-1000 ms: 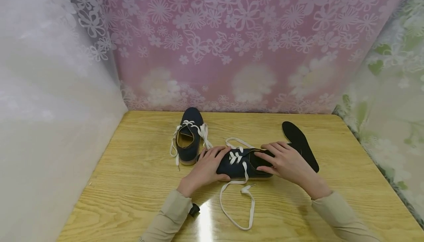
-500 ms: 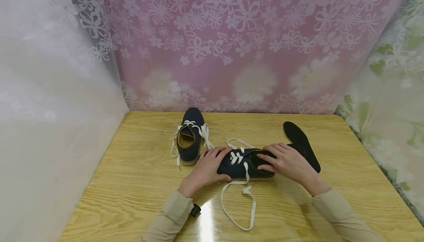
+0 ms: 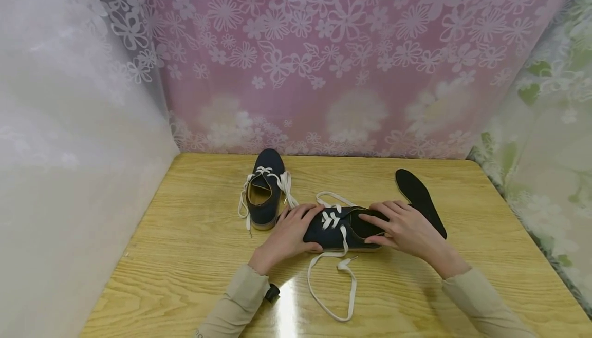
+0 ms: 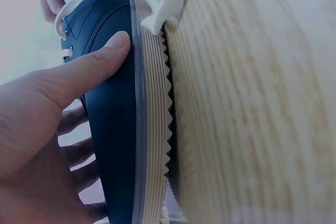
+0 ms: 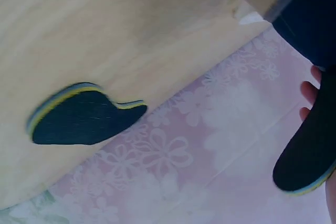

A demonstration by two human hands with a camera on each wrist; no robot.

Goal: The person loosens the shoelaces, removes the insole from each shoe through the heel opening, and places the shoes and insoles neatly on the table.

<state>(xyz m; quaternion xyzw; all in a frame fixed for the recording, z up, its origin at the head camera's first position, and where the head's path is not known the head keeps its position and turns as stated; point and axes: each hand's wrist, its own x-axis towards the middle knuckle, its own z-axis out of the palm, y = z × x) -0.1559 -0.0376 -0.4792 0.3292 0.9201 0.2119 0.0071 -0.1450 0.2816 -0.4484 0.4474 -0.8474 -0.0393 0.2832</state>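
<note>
A dark blue lace-up shoe [image 3: 316,233] stands on its sole on the table, toe toward the left. My left hand [image 3: 288,234] grips its toe end, thumb along the near side and fingers over the far side, as the left wrist view also shows. At the shoe's opening, my right hand [image 3: 407,229] holds a black insole [image 5: 310,140]. One rounded end of this insole sticks out in the right wrist view; its other end is hidden. A second black insole [image 3: 418,196] lies on the table beyond the right hand.
Another dark blue shoe [image 3: 265,216] with white laces stands behind the left hand. A loose white lace [image 3: 352,297] loops toward the table's front. A pink floral curtain [image 3: 305,96] hangs behind the wooden table [image 3: 194,235], with pale sheets at both sides.
My right hand has shifted slightly to the right, its thumb moving back toward the shoe's heel edge. My left hand and both shoes stay in place.
</note>
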